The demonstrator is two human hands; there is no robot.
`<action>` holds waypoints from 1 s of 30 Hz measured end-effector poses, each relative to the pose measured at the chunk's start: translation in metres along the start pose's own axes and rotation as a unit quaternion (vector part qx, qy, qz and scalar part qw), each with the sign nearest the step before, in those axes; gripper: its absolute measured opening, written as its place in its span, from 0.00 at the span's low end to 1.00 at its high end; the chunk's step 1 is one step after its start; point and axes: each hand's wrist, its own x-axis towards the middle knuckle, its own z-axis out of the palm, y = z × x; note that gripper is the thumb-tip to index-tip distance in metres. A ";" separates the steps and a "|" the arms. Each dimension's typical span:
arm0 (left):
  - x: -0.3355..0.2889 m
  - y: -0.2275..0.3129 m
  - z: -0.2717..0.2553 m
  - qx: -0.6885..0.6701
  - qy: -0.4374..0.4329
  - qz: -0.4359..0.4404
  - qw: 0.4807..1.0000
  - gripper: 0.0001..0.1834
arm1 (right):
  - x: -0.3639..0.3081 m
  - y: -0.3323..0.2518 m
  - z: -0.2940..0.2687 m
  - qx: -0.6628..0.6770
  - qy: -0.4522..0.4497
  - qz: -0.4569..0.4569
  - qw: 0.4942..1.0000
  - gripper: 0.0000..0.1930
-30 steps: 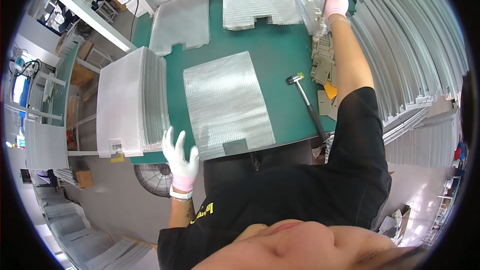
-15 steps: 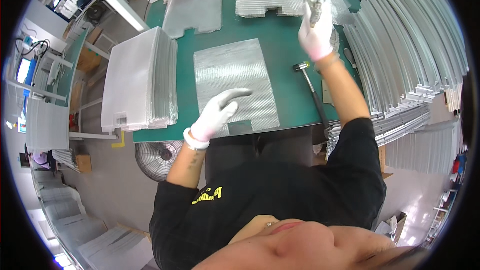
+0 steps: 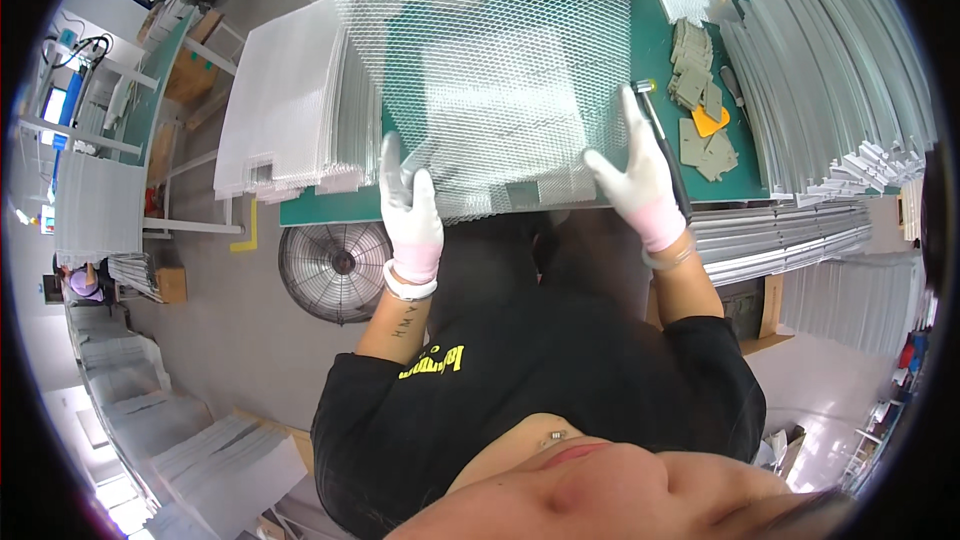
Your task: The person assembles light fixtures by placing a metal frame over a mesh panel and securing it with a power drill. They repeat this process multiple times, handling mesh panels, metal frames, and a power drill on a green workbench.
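A large silvery mesh sheet with see-through diamond openings is tilted up over the green table. My left hand, in a white glove with grey fingertips, has the sheet's near left edge between thumb and fingers. On the near right edge, my gloved right hand grips likewise, its thumb over the mesh and its index finger stretched along the side. Some fingers of both hands are blurred behind the mesh. Beneath it, another silvery panel with a notched near edge shows through.
A tall stack of white mesh panels stands left. Right of my right hand lie a hammer, grey flat pieces and an orange piece. Long rows of panels stand far right. A floor fan is below the table edge.
My right hand has left the hanging tool at the back and come down near the table's front. A large mesh sheet now spans both hands. My left hand has moved nearer me.
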 end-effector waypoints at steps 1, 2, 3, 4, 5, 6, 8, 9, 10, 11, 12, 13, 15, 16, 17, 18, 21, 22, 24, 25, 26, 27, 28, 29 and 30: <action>-0.005 -0.003 -0.002 0.083 -0.008 0.040 0.996 0.40 | -0.004 0.000 0.004 -0.009 -0.001 -0.006 1.000 0.44; -0.007 -0.006 -0.002 0.163 -0.019 0.081 0.983 0.44 | -0.008 0.000 0.009 -0.020 0.000 -0.014 1.000 0.44; -0.006 -0.007 -0.003 0.236 -0.029 0.107 0.965 0.47 | -0.011 0.001 0.013 -0.031 0.000 -0.021 0.999 0.44; -0.006 -0.007 -0.004 0.308 -0.036 0.134 0.941 0.51 | -0.014 0.002 0.017 -0.048 -0.013 -0.005 0.999 0.44; -0.001 0.003 0.000 0.372 -0.048 0.147 0.915 0.53 | -0.017 0.003 0.019 -0.065 -0.024 0.015 0.997 0.44; 0.003 0.007 0.001 0.435 -0.055 0.159 0.885 0.56 | -0.018 0.002 0.022 -0.081 -0.038 0.030 0.996 0.44; 0.011 -0.005 -0.001 0.458 -0.069 0.120 0.878 0.57 | -0.015 0.001 0.026 -0.080 -0.085 0.111 0.987 0.41; 0.015 -0.002 0.000 0.495 -0.096 0.079 0.860 0.55 | -0.014 0.004 0.029 -0.087 -0.092 0.119 0.985 0.40; 0.017 -0.001 0.002 0.529 -0.124 0.038 0.838 0.54 | -0.014 0.007 0.032 -0.095 -0.098 0.128 0.982 0.39; 0.020 -0.005 0.003 0.534 -0.122 0.033 0.836 0.49 | -0.012 0.008 0.033 -0.100 -0.102 0.136 0.980 0.38; 0.022 -0.009 0.002 0.544 -0.126 0.035 0.829 0.48 | -0.011 0.008 0.034 -0.106 -0.106 0.145 0.978 0.38; 0.024 -0.015 0.000 0.554 -0.129 0.038 0.822 0.47 | -0.010 0.009 0.036 -0.111 -0.110 0.153 0.976 0.37; 0.030 -0.020 -0.001 0.561 -0.141 0.038 0.815 0.45 | -0.011 0.019 0.041 -0.126 -0.089 0.120 0.981 0.38; 0.033 -0.021 -0.001 0.560 -0.149 0.037 0.814 0.44 | -0.011 0.023 0.042 -0.133 -0.078 0.103 0.983 0.38; 0.035 -0.022 -0.002 0.560 -0.155 0.035 0.813 0.44 | -0.009 0.021 0.042 -0.140 -0.094 0.123 0.978 0.37; 0.038 -0.026 -0.002 0.565 -0.159 0.028 0.809 0.44 | -0.005 0.018 0.042 -0.146 -0.110 0.143 0.973 0.37; 0.041 -0.038 -0.004 0.578 -0.169 0.016 0.798 0.43 | -0.008 0.025 0.050 -0.181 -0.133 0.153 0.962 0.36; 0.040 -0.043 -0.005 0.583 -0.168 0.017 0.795 0.43 | -0.011 0.031 0.055 -0.194 -0.137 0.148 0.960 0.36; 0.040 -0.046 -0.004 0.585 -0.165 0.015 0.794 0.43 | -0.017 0.038 0.059 -0.184 -0.107 0.121 0.970 0.36; 0.039 -0.047 -0.004 0.583 -0.161 0.013 0.796 0.43 | -0.019 0.040 0.060 -0.179 -0.092 0.107 0.974 0.35; 0.039 -0.046 -0.003 0.582 -0.158 0.011 0.798 0.42 | -0.019 0.040 0.060 -0.180 -0.099 0.112 0.972 0.35; 0.038 -0.047 -0.004 0.580 -0.158 0.009 0.799 0.42 | -0.018 0.039 0.059 -0.181 -0.105 0.116 0.971 0.35; 0.038 -0.047 -0.005 0.579 -0.158 0.006 0.800 0.42 | -0.018 0.039 0.058 -0.182 -0.111 0.120 0.970 0.35; 0.038 -0.046 -0.004 0.577 -0.158 0.006 0.801 0.42 | -0.016 0.040 0.058 -0.191 -0.123 0.121 0.966 0.35; 0.038 -0.045 -0.003 0.576 -0.158 -0.001 0.802 0.42 | -0.015 0.042 0.057 -0.201 -0.135 0.123 0.963 0.35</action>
